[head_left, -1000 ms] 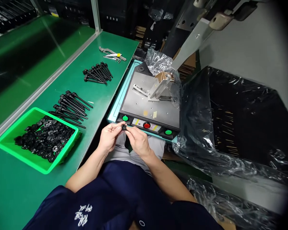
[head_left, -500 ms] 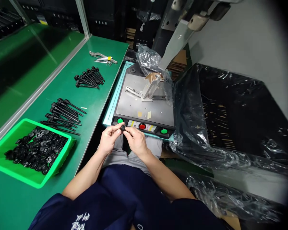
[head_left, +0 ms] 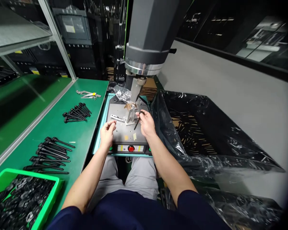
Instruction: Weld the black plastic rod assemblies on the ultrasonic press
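My right hand [head_left: 147, 124] pinches a black threaded rod [head_left: 137, 123] by its headed upper end, just right of the metal fixture [head_left: 130, 115]. The rod slants down to the left over the steel plate [head_left: 121, 135]. Over the plate's left edge is my left hand [head_left: 107, 134], thumb and fingertips pressed together; what they hold, if anything, does not show clearly. A tapered metal horn [head_left: 135, 91] on the grey machine head [head_left: 146, 35] points down at the fixture's top.
Two groups of black threaded rods [head_left: 50, 153] lie on the green bench [head_left: 69, 131], beside a green bin [head_left: 56, 188] of small black parts. Pliers [head_left: 83, 92] lie farther back. At right stands a box lined with black plastic [head_left: 163, 134], rods inside. A red button [head_left: 131, 148] fronts the machine.
My hands were together at the machine's front edge around a small black part. They have parted and moved forward over the plate, the right with the threaded rod. The view has tilted up.
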`<state>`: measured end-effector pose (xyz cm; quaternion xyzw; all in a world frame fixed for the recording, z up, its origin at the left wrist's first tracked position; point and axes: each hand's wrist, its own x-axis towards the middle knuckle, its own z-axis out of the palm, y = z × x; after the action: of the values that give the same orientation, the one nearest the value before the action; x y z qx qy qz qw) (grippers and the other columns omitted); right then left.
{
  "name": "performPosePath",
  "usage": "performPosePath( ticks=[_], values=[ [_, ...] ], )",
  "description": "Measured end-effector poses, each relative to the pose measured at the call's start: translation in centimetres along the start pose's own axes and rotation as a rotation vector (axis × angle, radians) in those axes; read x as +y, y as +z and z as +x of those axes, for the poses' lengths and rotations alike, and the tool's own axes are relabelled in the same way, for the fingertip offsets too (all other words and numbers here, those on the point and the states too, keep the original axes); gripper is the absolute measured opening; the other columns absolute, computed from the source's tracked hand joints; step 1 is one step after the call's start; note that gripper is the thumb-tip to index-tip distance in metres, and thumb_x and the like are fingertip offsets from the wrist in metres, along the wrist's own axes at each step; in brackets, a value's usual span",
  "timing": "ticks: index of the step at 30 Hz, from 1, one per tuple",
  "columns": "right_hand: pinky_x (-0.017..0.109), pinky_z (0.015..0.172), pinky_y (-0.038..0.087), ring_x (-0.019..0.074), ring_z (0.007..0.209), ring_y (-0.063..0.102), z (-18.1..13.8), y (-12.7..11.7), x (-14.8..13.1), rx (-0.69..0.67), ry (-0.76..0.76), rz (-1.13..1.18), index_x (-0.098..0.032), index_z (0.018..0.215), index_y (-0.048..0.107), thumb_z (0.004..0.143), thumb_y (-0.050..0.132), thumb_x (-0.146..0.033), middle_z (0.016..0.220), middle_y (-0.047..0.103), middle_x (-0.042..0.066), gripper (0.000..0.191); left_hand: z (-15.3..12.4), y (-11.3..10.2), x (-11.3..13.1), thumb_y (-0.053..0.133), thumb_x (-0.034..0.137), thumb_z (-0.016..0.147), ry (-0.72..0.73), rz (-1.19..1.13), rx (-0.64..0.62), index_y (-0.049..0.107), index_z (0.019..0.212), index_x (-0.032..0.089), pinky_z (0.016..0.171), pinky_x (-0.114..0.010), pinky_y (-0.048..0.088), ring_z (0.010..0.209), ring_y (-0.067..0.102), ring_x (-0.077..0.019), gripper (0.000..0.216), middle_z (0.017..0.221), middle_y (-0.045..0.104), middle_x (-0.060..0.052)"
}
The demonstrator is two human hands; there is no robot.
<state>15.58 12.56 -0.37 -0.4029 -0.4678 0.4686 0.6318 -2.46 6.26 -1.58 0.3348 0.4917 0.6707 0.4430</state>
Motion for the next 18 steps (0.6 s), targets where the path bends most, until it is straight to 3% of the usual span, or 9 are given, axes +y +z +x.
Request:
performPosePath(
  ticks=[5, 12, 18],
  values=[
    [0.036, 0.088, 0.050, 0.0222, 0.100, 0.066, 5.7, 0.5, -0.1, -0.078, -0.105, -0.018, -0.021, 0.101, 0.051, 0.071, 0.073, -0.050, 0.099, 0.071, 0.008, 0.046, 5.2, 2.1, 0.4, 0.078, 0.041, 0.065, -0.057, -0.041, 0.020, 0.068, 0.093, 0.015, 0.087, -0.036, 0.052, 0.096, 0.067, -0.0207, 0.040, 0.102, 0.071, -0.012],
    [0.033, 0.083, 0.049, 0.0190, 0.087, 0.064, 8.7, 0.5, 2.4, -0.114, -0.150, -0.130, -0.022, 0.097, 0.048, 0.070, 0.072, -0.052, 0.089, 0.065, 0.002, 0.047, 5.8, 1.9, -1.7, 0.082, 0.040, 0.061, -0.124, -0.050, 0.022, 0.068, 0.095, 0.015, 0.082, -0.033, 0.051, 0.092, 0.067, -0.0189, 0.045, 0.100, 0.070, -0.010],
    [0.035, 0.088, 0.049, 0.0193, 0.089, 0.063, 8.1, 1.2, 3.6, -0.143, -0.176, -0.061, -0.022, 0.103, 0.045, 0.076, 0.069, -0.054, 0.094, 0.064, 0.004, 0.048, 6.5, 2.5, -2.2, 0.081, 0.041, 0.063, -0.116, -0.045, 0.019, 0.067, 0.097, 0.015, 0.080, -0.032, 0.051, 0.086, 0.067, -0.0171, 0.045, 0.095, 0.070, -0.008]
  ],
)
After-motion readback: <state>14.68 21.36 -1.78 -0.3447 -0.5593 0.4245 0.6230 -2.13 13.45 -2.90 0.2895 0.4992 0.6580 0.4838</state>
